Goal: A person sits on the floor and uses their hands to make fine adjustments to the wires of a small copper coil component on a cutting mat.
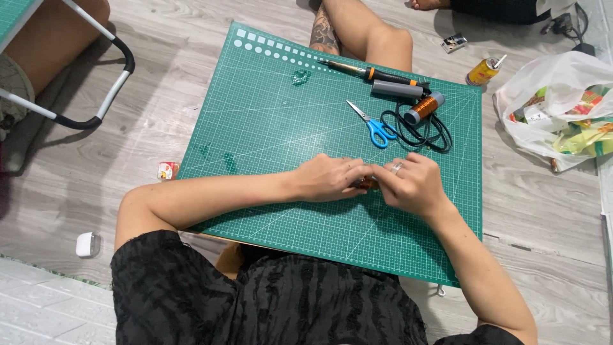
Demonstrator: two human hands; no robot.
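Fingers (357, 174) of both hands pinched on a small copper piece (366, 184) (scissors (373, 125), soldering iron (373, 73) beyond)

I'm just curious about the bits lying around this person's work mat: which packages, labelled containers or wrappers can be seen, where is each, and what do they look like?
Plastic bag: floor, right of the green mat; translucent white, holding colourful green, yellow and red packets.
Small can: floor, beyond the mat's far right corner; yellow cylinder lying tilted, with a light cap.
Small wrapper: floor, at the mat's left edge; red and white.
No screens or signs.
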